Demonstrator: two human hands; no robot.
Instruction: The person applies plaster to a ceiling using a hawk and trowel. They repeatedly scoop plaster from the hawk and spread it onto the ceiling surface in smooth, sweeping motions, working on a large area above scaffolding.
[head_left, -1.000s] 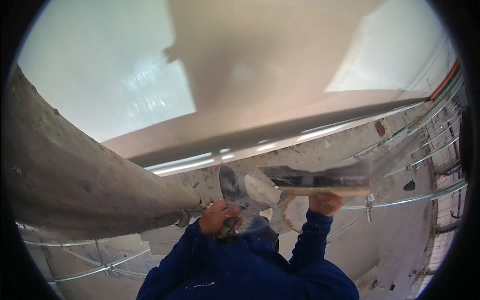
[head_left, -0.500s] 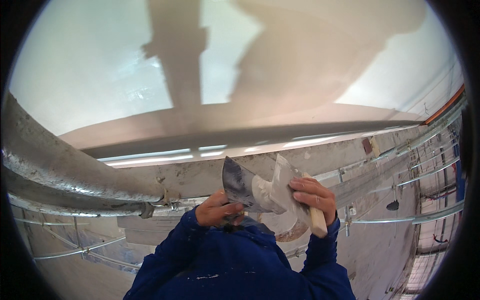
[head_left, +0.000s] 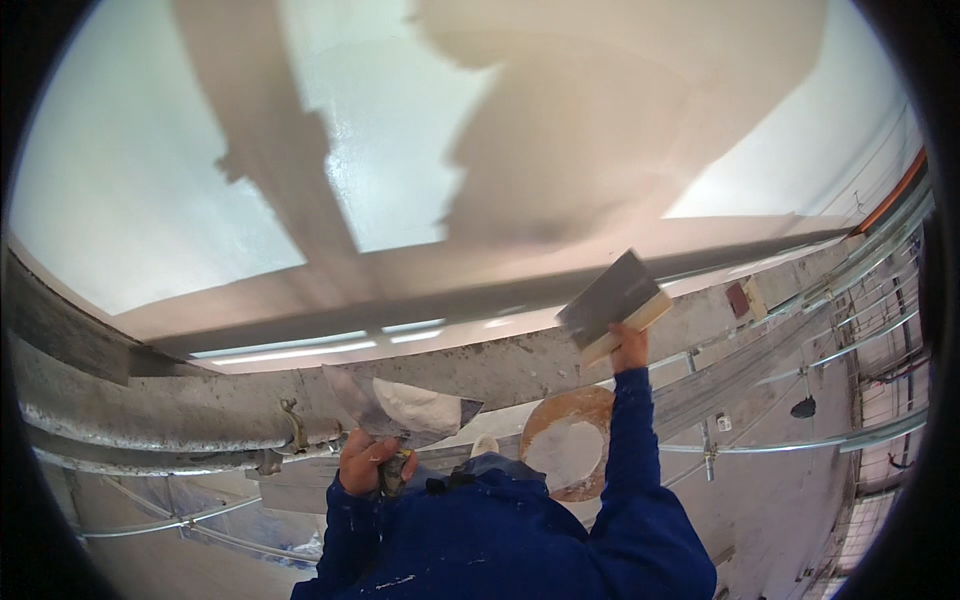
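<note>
Clenching a trowel (head_left: 612,297) overhead, the right hand (head_left: 629,346); left hand (head_left: 368,462) grips the plaster-laden hawk (head_left: 405,408).

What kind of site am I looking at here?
Probably an unfinished building interior under plastering: a freshly skimmed ceiling, bare metal pipes and exposed conduit rails, with the right hand raising a trowel.
</note>
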